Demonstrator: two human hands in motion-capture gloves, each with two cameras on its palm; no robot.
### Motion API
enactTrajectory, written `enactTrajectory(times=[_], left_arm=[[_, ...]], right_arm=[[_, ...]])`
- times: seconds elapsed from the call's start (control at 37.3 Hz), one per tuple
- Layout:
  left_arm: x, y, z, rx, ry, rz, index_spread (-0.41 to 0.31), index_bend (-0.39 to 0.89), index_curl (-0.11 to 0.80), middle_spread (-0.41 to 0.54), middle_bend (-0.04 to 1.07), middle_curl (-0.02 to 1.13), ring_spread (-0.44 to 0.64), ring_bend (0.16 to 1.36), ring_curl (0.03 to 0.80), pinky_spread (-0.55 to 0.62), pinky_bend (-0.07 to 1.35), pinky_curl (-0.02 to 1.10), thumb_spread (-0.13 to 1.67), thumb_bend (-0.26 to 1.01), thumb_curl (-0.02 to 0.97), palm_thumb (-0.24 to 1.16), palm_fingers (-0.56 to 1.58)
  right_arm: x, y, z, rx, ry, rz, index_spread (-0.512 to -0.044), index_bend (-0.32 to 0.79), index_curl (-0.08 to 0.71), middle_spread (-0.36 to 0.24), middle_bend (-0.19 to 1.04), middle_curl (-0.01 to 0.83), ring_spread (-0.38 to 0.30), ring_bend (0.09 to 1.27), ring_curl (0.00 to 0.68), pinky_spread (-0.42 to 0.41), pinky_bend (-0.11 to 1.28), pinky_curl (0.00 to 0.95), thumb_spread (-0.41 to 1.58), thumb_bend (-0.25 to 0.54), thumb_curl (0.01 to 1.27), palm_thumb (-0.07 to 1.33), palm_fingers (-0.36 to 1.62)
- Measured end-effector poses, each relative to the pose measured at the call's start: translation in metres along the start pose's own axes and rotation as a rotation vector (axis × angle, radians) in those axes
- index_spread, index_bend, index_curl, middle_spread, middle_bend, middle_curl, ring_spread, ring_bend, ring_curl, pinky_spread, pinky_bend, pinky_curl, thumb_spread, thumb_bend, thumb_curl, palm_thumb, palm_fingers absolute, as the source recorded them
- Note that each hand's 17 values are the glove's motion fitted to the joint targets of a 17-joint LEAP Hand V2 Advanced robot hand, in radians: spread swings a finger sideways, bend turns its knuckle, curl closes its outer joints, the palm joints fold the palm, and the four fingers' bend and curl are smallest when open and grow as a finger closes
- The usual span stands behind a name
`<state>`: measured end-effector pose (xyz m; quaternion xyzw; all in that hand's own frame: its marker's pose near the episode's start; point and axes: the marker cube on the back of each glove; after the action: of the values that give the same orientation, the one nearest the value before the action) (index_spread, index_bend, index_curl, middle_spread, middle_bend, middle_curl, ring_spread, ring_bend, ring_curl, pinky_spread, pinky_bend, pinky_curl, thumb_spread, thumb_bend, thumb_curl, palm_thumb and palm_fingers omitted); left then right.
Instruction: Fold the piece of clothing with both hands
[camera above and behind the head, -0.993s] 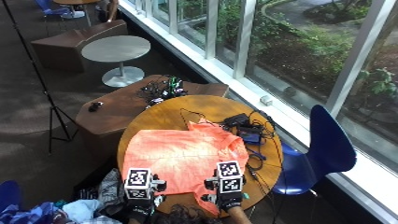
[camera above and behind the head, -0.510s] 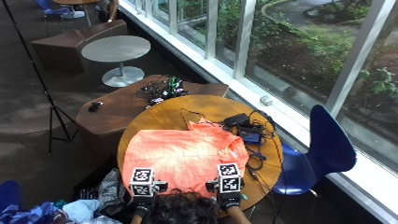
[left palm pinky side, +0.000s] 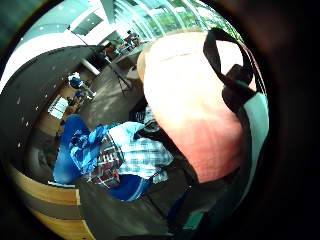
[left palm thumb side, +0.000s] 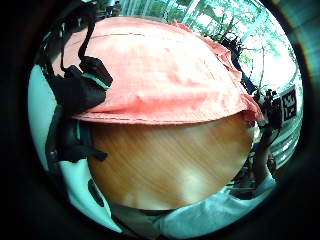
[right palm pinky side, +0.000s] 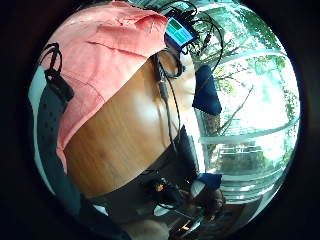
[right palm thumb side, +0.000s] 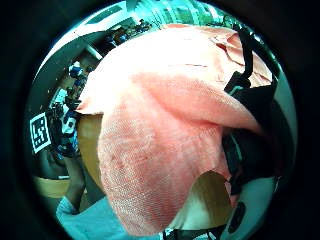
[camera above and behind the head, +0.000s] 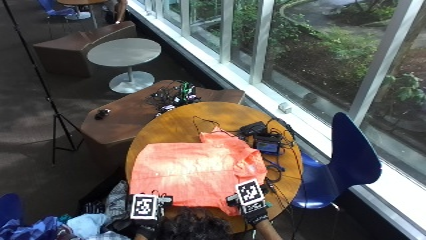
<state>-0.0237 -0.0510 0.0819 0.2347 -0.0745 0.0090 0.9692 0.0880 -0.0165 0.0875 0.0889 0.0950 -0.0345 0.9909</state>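
Both hands sat at the shirt's (camera above and behind the head: 196, 172) 6 o'clock hem on the round table (camera above and behind the head: 173, 127): the right hand (camera above and behind the head: 251, 201) pinched cloth; the left hand's (camera above and behind the head: 145, 214) fingers I could not tell. Lifting unevenly could skew the fold or snag the cables (camera above and behind the head: 276, 172) at 3 o'clock
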Motion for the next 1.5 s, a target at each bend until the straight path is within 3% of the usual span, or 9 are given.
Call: enactTrajectory(times=[0.08,0.16,0.27,0.48,0.67,0.89,1.13,1.34,1.5], left_arm=[[-0.007,0.018,-0.018,-0.054,0.046,0.06,-0.275,0.22,0.361,-0.276,0.36,0.44,-0.32,0.62,0.342,-0.19,0.4,0.31,1.06,0.14,0.422,0.79,1.19],[-0.027,0.024,-0.044,-0.029,-0.018,0.135,-0.285,0.14,0.354,-0.3,0.35,0.45,-0.35,0.68,0.37,-0.25,0.45,0.33,1.02,0.12,0.432,0.8,1.27],[-0.006,0.031,-0.072,-0.11,0.242,0.217,-0.294,0.13,0.347,-0.326,0.38,0.46,-0.39,0.74,0.399,-0.31,0.48,0.36,1.04,0.08,0.425,0.79,1.32],[-0.026,-0.031,-0.089,-0.242,0.187,0.296,-0.312,0.14,0.352,-0.353,0.4,0.48,-0.41,0.82,0.438,-0.36,0.56,0.4,1.09,0.04,0.413,0.8,1.34],[-0.032,-0.129,-0.042,-0.385,0.112,0.271,-0.318,0.15,0.361,-0.365,0.43,0.49,-0.41,0.87,0.46,-0.37,0.6,0.43,1.11,0.01,0.404,0.8,1.34],[-0.024,-0.192,0.054,-0.619,0.11,0.245,-0.333,0.17,0.382,-0.375,0.47,0.5,-0.41,0.91,0.477,-0.38,0.6,0.45,1.15,-0.01,0.391,0.8,1.34],[-0.023,-0.196,0.107,-0.663,0.038,0.227,-0.335,0.17,0.402,-0.375,0.48,0.51,-0.41,0.93,0.486,-0.37,0.59,0.47,1.17,-0.01,0.378,0.8,1.32],[-0.023,-0.199,0.116,-0.66,0.053,0.198,-0.334,0.18,0.414,-0.372,0.5,0.52,-0.4,0.94,0.489,-0.36,0.56,0.47,1.19,-0.01,0.367,0.8,1.29],[-0.023,-0.197,0.108,-0.49,-0.056,0.133,-0.323,0.16,0.423,-0.36,0.49,0.51,-0.39,0.93,0.486,-0.33,0.5,0.47,1.2,-0.02,0.36,0.79,1.21]], right_arm=[[0.007,0.019,-0.02,-0.039,0.015,-0.072,-0.35,0.21,0.33,-0.267,0.28,0.375,-0.309,0.57,0.344,-0.254,0.5,0.331,1.11,0.217,0.4,0.82,1.28],[0.015,0.039,-0.046,-0.096,0.003,-0.148,-0.35,0.19,0.348,-0.281,0.3,0.391,-0.325,0.6,0.359,-0.283,0.48,0.337,1.1,0.219,0.4,0.86,1.31],[0.029,0.047,-0.078,-0.145,-0.059,-0.209,-0.354,0.18,0.357,-0.294,0.33,0.409,-0.335,0.62,0.378,-0.307,0.44,0.334,1.09,0.206,0.4,0.89,1.33],[0.062,-0.047,-0.119,-0.095,-0.351,-0.182,-0.353,0.12,0.352,-0.304,0.33,0.422,-0.323,0.73,0.418,-0.36,0.49,0.356,1.09,0.173,0.39,0.93,1.37],[0.054,-0.17,-0.085,-0.097,-0.476,-0.042,-0.345,0.09,0.322,-0.291,0.42,0.457,-0.285,0.83,0.461,-0.394,0.54,0.378,1.13,0.142,0.37,0.93,1.4],[0.029,-0.268,-0.013,-0.136,-0.357,0.024,-0.316,0.15,0.322,-0.26,0.64,0.541,-0.241,0.9,0.511,-0.338,0.65,0.436,1.27,0.089,0.32,0.85,1.41],[0.003,-0.289,-0.003,-0.132,-0.252,0.007,-0.295,0.31,0.404,-0.22,0.71,0.581,-0.219,0.89,0.547,-0.298,0.69,0.47,1.29,-0.005,0.28,0.73,1.4],[-0.009,-0.292,0.008,-0.198,-0.148,-0.003,-0.259,0.45,0.467,-0.199,0.78,0.613,-0.211,0.87,0.564,-0.288,0.66,0.472,1.31,0.008,0.29,0.77,1.41],[0.008,-0.282,-0.005,-0.165,-0.132,0.124,-0.246,0.47,0.479,-0.193,0.79,0.622,-0.211,0.87,0.571,-0.308,0.6,0.447,1.3,-0.003,0.3,0.79,1.33]])
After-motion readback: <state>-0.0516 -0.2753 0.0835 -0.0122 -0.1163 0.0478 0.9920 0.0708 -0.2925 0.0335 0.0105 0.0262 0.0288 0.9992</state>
